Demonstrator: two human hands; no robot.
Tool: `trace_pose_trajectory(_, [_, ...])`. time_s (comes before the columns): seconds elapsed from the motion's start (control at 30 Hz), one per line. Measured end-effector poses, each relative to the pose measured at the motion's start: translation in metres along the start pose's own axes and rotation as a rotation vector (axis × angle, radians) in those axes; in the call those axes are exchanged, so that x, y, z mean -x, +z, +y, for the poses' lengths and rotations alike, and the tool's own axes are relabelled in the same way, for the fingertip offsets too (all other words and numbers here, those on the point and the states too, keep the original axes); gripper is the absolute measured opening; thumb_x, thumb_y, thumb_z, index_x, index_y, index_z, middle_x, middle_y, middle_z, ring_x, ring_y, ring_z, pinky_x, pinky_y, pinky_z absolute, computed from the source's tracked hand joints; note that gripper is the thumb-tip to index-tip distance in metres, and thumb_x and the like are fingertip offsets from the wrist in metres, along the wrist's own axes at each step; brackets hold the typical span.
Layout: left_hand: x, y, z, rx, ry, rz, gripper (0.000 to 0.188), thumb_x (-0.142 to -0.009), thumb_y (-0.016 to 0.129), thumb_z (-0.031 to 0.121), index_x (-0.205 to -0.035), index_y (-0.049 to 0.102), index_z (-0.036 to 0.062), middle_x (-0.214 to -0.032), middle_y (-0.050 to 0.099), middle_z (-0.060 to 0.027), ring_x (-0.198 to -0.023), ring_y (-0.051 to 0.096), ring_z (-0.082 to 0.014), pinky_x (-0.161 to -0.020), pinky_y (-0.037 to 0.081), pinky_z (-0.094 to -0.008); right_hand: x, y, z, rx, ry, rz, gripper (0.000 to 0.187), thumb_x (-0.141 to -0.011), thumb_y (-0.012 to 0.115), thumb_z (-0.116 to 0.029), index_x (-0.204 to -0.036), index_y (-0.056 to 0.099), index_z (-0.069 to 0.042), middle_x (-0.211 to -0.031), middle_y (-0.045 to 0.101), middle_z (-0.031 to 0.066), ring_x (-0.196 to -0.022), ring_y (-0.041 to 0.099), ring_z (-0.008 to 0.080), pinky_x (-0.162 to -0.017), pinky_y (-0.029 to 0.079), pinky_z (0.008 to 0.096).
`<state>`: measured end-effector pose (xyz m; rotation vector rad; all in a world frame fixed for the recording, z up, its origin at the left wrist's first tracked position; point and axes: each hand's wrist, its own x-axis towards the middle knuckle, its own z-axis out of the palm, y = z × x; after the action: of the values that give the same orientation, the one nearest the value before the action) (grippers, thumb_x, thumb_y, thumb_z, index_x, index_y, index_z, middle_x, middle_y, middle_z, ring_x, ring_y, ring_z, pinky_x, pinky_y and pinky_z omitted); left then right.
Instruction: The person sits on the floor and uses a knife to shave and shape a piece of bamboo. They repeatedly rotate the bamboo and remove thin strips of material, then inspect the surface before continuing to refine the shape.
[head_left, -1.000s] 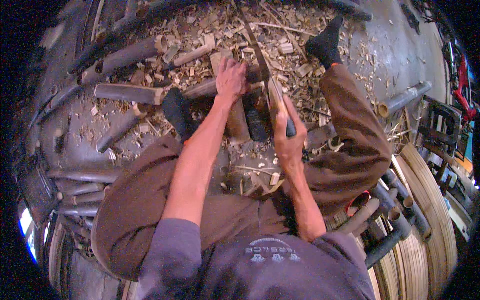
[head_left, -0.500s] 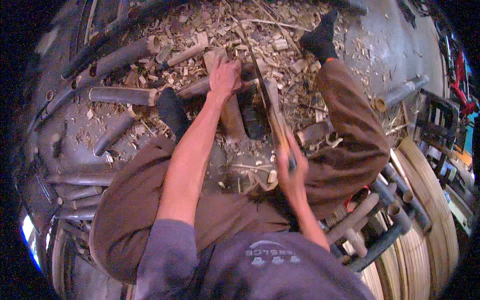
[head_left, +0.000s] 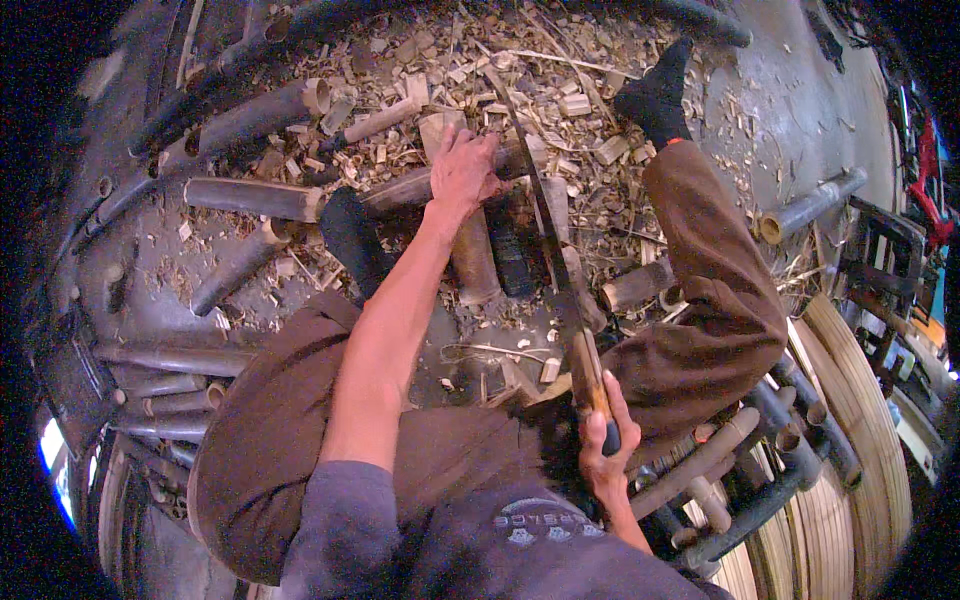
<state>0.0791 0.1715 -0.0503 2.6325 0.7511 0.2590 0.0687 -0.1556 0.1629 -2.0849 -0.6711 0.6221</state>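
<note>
My right hand (head_left: 610, 425) is wrapped round the wooden handle of a long hand saw (head_left: 548, 225), low in front of my body. The narrow dark blade runs up and away, crossing a dark bamboo pole (head_left: 400, 190) near its right end. My left hand (head_left: 465, 175) grips this pole from above, just left of the blade. Beneath the pole stand wooden supports, one a brown block (head_left: 472, 260). My left foot (head_left: 350, 235), in a dark sock, is beside the pole's left part. How deep the saw has cut cannot be seen.
Wood chips (head_left: 400, 60) cover the floor beyond my hands. Cut bamboo lengths lie around, such as a dark tube (head_left: 250, 198) at the left and another (head_left: 815, 205) at the right. Bundled pale strips (head_left: 860, 430) and more bamboo pieces are beside my right knee.
My right hand has drawn the saw back toward my body and slightly right. My left hand stays on the bamboo pole. The whole view has shifted a little.
</note>
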Motion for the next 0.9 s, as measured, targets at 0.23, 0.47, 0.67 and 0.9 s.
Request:
trace_pose_trajectory(0.23, [0.011,0.024,-0.02,-0.181,0.109,0.183,0.049,-0.064,0.074,0.033,-0.102,0.055,0.009,-0.095,0.064,-0.0066,-0.102,0.054,-0.0267,-0.112,0.025,-0.0424,-0.114,0.066,-0.008,-0.07,0.057,0.079,0.042,-0.091,0.055,-0.024,-0.129,0.055,-0.005,-0.121,0.061,0.0168,-0.097,0.062,0.0194,-0.083,0.047,0.0294])
trace_pose_trajectory(0.47, [0.002,-0.014,0.014,-0.012,-0.039,-0.028,0.067,-0.065,0.077,0.046,-0.115,0.054,0.0076,-0.101,0.065,-0.0093,-0.111,0.054,-0.0281,-0.111,0.027,-0.044,-0.093,-0.083,0.002,0.182,-0.408,0.626,0.034,-0.093,0.05,-0.024,-0.116,0.062,-0.003,-0.08,0.059,0.0051,-0.063,0.046,0.0113,-0.058,0.04,0.0258])
trace_pose_trajectory(0.67, [0.001,-0.009,0.007,-0.049,-0.068,-0.099,0.085,-0.06,0.08,0.048,-0.127,0.046,0.0073,-0.12,0.057,-0.0121,-0.12,0.048,-0.0326,-0.108,0.028,-0.0517,-0.071,-0.231,-0.061,-0.198,-0.018,0.681,0.038,-0.095,0.049,-0.03,-0.117,0.061,-0.001,-0.069,0.061,0.002,-0.052,0.049,0.0137,-0.065,0.047,0.0297])
trace_pose_trajectory(0.9, [0.042,-0.022,-0.015,-0.087,-0.278,-0.071,0.097,-0.059,0.083,0.045,-0.14,0.035,0.0228,-0.145,0.03,-0.0192,-0.132,0.031,-0.0423,-0.103,0.024,-0.0665,-0.059,-0.182,0.128,0.692,-0.192,0.557,0.056,-0.09,0.055,-0.044,-0.13,0.052,-0.005,-0.116,0.062,0.0187,-0.104,0.058,0.0334,-0.09,0.045,0.0414])
